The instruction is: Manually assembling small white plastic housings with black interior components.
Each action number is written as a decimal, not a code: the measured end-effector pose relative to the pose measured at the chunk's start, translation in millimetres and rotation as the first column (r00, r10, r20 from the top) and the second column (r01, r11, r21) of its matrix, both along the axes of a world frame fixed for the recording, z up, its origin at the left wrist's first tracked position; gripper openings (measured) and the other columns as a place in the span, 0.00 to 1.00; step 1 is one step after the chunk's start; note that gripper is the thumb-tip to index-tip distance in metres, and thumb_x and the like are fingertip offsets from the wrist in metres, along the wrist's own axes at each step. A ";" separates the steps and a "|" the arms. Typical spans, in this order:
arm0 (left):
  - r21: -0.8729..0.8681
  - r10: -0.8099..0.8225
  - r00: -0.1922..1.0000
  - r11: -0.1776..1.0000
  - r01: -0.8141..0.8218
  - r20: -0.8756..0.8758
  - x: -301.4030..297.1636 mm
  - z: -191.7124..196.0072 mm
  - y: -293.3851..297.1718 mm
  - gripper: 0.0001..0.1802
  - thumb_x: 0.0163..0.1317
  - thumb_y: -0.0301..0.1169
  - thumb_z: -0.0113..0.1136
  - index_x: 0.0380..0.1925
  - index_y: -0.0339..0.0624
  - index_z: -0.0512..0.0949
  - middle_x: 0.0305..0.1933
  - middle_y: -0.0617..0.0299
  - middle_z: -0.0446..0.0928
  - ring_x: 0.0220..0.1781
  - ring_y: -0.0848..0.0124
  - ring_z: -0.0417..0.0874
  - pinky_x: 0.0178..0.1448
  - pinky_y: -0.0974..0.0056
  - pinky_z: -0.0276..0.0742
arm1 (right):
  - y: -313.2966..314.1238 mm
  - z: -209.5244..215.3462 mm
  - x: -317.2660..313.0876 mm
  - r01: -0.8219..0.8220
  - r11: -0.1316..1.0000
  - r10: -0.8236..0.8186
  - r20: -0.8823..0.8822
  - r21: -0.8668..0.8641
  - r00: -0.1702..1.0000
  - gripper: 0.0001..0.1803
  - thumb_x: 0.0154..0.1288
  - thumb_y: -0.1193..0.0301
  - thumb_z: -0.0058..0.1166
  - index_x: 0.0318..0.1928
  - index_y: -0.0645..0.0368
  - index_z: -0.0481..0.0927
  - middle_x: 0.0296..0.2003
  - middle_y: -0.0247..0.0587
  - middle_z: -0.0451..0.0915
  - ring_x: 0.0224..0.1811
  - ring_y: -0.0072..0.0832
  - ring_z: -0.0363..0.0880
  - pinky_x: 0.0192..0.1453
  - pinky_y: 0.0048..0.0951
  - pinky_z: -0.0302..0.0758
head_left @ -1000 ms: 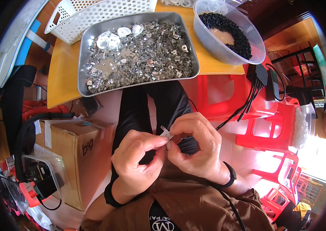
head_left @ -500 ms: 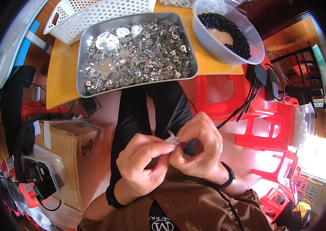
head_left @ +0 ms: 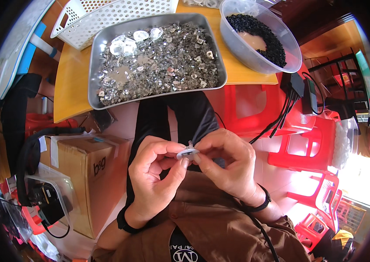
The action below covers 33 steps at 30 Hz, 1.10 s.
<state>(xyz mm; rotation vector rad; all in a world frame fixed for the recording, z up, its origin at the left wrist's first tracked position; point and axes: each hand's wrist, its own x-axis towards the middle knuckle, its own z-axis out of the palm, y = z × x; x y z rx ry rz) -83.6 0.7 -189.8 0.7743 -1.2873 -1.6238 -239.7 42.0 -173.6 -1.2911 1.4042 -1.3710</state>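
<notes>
Between both hands, above my lap, is a small round white plastic piece [head_left: 186, 153] with a dark slot and a clear stub rising from its far side. My left hand [head_left: 158, 172] pinches its left edge with thumb and fingertips. At its right edge, the thumb and index finger of my right hand [head_left: 229, 163] close on the same piece. Beyond my knees, a grey metal tray [head_left: 158, 97] holds a mass of small shiny metal and clear parts. Several larger white round pieces [head_left: 140, 36] lie at the tray's far left.
The tray rests on a yellow table [head_left: 69, 83], beside a white perforated basket [head_left: 128, 24] and a clear tub [head_left: 272, 65] of black bits. A cardboard box [head_left: 106, 183] stands at left. Red stools [head_left: 298, 159] and black cables [head_left: 281, 109] are at right.
The white piece has been turned so its round, slotted face shows. My left hand has rotated more upright, with its thumb now under the piece; my right hand has shifted slightly.
</notes>
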 end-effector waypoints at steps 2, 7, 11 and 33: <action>-0.079 0.030 0.999 0.997 -0.026 0.045 1.2 -0.2 -0.3 0.12 0.55 0.12 0.59 0.40 0.30 0.75 0.41 0.58 0.70 0.43 0.71 0.81 0.48 0.70 0.82 | 0.8 3.0 2.2 0.007 0.999 -0.011 -0.092 -0.042 0.996 0.10 0.51 0.87 0.60 0.36 0.67 0.78 0.33 0.42 0.80 0.32 0.25 0.83 0.35 0.22 0.81; -0.178 0.076 0.990 0.983 -0.053 0.120 1.9 2.6 0.6 0.13 0.52 0.13 0.60 0.39 0.31 0.75 0.42 0.57 0.70 0.40 0.71 0.81 0.45 0.70 0.83 | 0.5 6.3 7.4 0.017 0.978 -0.083 -0.318 -0.206 0.944 0.14 0.44 0.87 0.64 0.33 0.63 0.79 0.28 0.40 0.80 0.28 0.26 0.81 0.31 0.23 0.78; -0.303 0.133 0.968 0.951 -0.064 0.214 3.0 5.4 -1.4 0.14 0.48 0.13 0.61 0.36 0.32 0.76 0.41 0.56 0.71 0.36 0.72 0.81 0.42 0.70 0.83 | 0.8 6.6 10.9 -0.002 0.958 -0.117 -0.398 -0.287 0.910 0.15 0.40 0.85 0.66 0.31 0.59 0.80 0.27 0.38 0.81 0.27 0.28 0.82 0.26 0.24 0.75; -0.389 0.190 0.930 0.919 -0.056 0.314 6.1 7.7 -4.7 0.13 0.46 0.15 0.64 0.34 0.34 0.79 0.32 0.58 0.76 0.31 0.71 0.81 0.36 0.70 0.79 | 2.7 -5.6 7.8 0.003 0.996 -0.012 -0.106 -0.086 0.994 0.12 0.52 0.83 0.62 0.39 0.63 0.79 0.30 0.38 0.80 0.29 0.23 0.82 0.32 0.21 0.79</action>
